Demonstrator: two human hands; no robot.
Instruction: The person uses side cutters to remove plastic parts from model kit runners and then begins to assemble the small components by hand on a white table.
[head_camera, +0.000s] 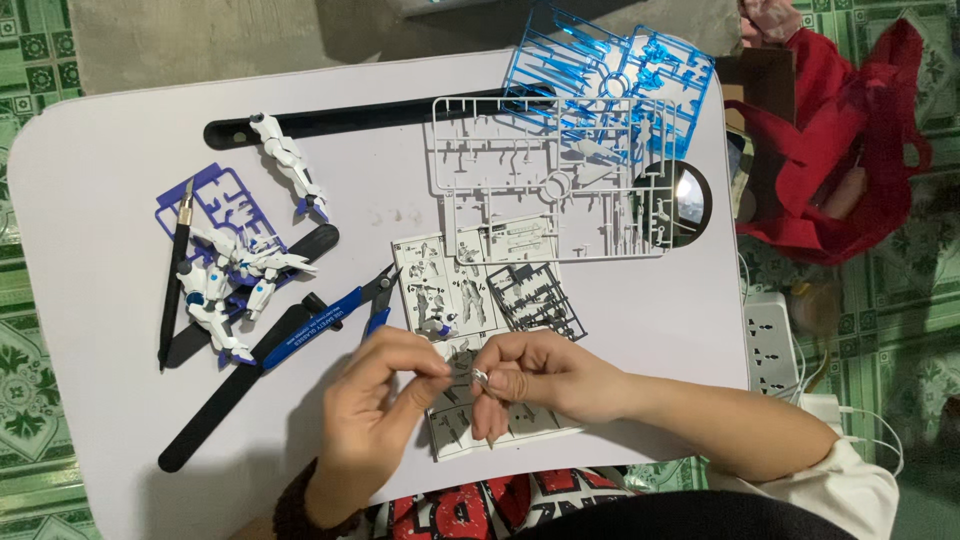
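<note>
Your left hand (375, 400) and right hand (530, 380) pinch one tiny model part (465, 368) between narrow fingertips, steadying it over the instruction sheet (450, 290). Left of that sheet lie the blue-handled nippers (330, 320) and the assembled white figure (225, 285); beyond it, the white sprue (540, 180) and blue sprue (600, 70).

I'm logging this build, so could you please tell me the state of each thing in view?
Left hand: pinching a small part.
Right hand: pinching the same part.
Small part: held between both hands.
Nippers: lying on the table, untouched.
Knife: lying flat.
White figure: partly built, lying down.
Manual: open.
Red bag: open.
</note>
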